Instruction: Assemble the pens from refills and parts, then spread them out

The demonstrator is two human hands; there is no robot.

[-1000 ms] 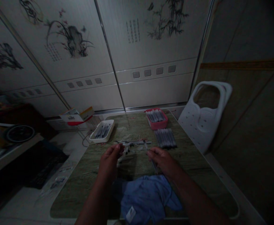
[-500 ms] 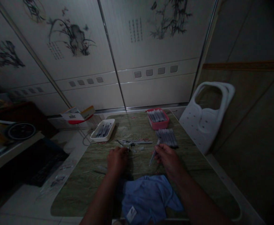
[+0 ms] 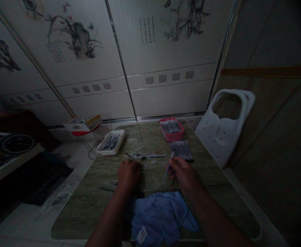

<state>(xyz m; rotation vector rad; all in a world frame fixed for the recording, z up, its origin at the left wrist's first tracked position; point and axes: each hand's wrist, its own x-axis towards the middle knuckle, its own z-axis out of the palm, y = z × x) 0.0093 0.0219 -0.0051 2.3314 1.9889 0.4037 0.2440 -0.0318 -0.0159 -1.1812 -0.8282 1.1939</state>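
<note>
My right hand (image 3: 183,173) pinches a slim pen (image 3: 166,172) near its upper part, the pen slanting down to the left over the table. My left hand (image 3: 130,173) lies over the tabletop with its fingers curled down; what is in them, if anything, is hidden. Beyond it are scattered small pen parts (image 3: 143,157), some clear and some black, and a long thin rod. A row of pens (image 3: 181,151) lies side by side just past my right hand. Several loose slim pieces (image 3: 110,186) show left of my left wrist.
A white tray (image 3: 119,145) of dark slim pieces stands at the table's back left. The pink basket (image 3: 175,137) at the back right holds many pens. A blue cloth (image 3: 158,216) lies at the front edge. Right of the table (image 3: 86,206) leans a white folding chair (image 3: 214,137).
The view has shifted slightly. Both hands keep nearly the same places, and the pen stays in my right hand.
</note>
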